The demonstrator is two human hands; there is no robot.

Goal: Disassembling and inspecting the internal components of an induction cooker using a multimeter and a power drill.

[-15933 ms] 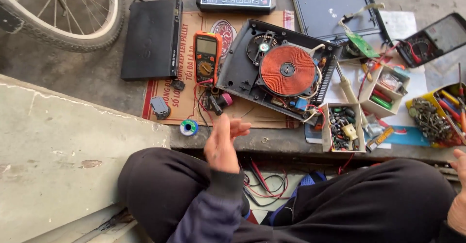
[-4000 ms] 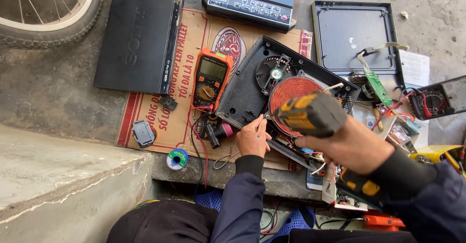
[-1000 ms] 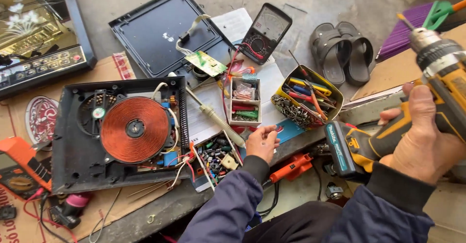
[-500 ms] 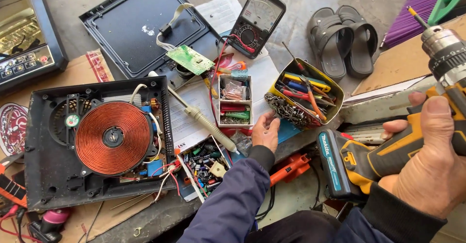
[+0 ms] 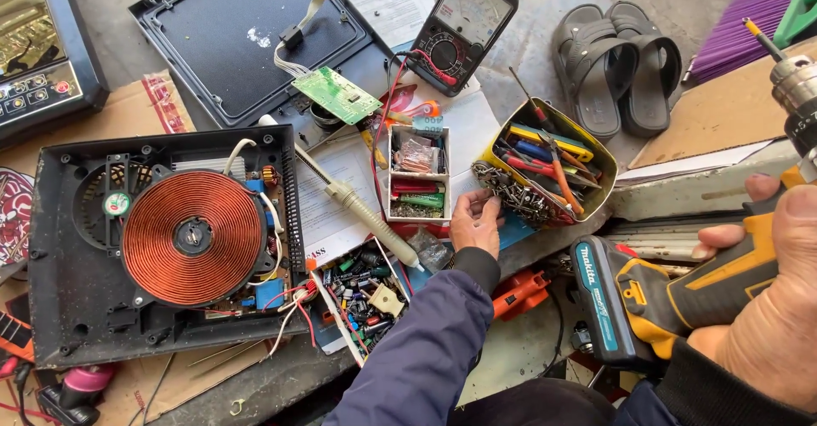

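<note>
left hand (image 5: 475, 222) pinches small, slippery screws (image 5: 511, 198) at the yellow tin (image 5: 596, 149); right hand (image 5: 766, 281) clenches the heavy cordless drill (image 5: 664, 294) by its handle.

My left hand (image 5: 477, 222) is bare, with no glove, ring or watch on it. A black ribbed knit cuff (image 5: 478, 264) closes around its wrist, just below the yellow tin of screws (image 5: 545, 175). From that cuff a dark blue-grey jacket sleeve (image 5: 421, 354) of smooth, slightly shiny cloth runs down and away from the tin, with soft folds along its length. My right hand (image 5: 770, 307), well to the right of the tin, is bare too, its 1 visible thumbnail short and plain. It has the same black ribbed cuff (image 5: 723, 392) and the same blue-grey cloth below. Between the 2 sleeves I see dark trousers (image 5: 536, 405).
</note>
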